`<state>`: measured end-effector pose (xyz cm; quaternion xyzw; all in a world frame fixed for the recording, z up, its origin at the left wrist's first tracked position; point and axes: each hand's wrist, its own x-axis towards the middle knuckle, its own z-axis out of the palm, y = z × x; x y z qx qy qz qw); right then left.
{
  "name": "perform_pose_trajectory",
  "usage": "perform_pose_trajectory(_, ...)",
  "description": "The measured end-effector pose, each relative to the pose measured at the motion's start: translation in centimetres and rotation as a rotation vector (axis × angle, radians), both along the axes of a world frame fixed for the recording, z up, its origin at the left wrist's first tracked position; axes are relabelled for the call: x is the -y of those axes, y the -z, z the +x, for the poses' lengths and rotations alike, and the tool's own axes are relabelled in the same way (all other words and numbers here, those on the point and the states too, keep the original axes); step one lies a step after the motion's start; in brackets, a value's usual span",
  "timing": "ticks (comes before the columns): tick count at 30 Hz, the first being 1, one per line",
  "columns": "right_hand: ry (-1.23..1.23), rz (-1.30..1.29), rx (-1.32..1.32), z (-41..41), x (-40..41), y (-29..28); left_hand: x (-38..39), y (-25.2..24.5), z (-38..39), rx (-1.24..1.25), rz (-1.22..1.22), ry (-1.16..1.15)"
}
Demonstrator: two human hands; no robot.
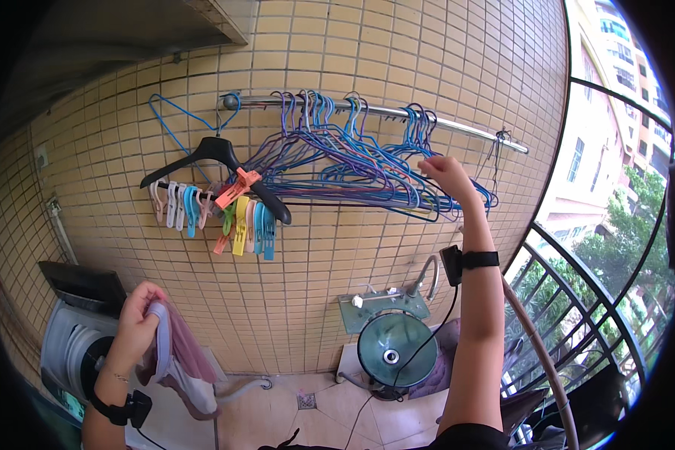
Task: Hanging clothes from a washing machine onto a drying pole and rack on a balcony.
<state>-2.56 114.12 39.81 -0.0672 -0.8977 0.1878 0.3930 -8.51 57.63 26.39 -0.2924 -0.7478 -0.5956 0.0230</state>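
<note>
My left hand at the lower left is closed on a pink and pale grey cloth garment, which hangs down from the fingers. My right hand is raised at the right end of a cluster of blue and purple wire hangers on a metal rail; its fingers are curled, and whether they grip a hanger cannot be told. A black hanger at the rail's left end carries several coloured plastic clothes pegs, with an orange peg clipped over it.
Below the hangers stands a green glass basin with a curved faucet. A dark metal railing borders the right side, beside a brown pole. A floor drain lies in the tiles. Cables run from the wrist devices.
</note>
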Motion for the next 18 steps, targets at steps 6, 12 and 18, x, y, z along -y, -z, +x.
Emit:
perform_pose_trajectory(6, -0.094, 0.04, 0.192, -1.1, 1.5, -0.6, 1.5, -0.8, 0.7, -0.059, -0.003, -0.02)
perform_pose_trajectory(12, -0.011, 0.054, 0.126, -0.8, 1.8, -0.7, 0.9, -2.0, 2.9, -0.227, -0.182, -0.066)
perform_pose_trajectory(18, 0.163, 0.116, 0.102, 1.6, 0.3, -2.2, 1.3, -2.4, 3.3, -0.212, -0.139, -0.11)
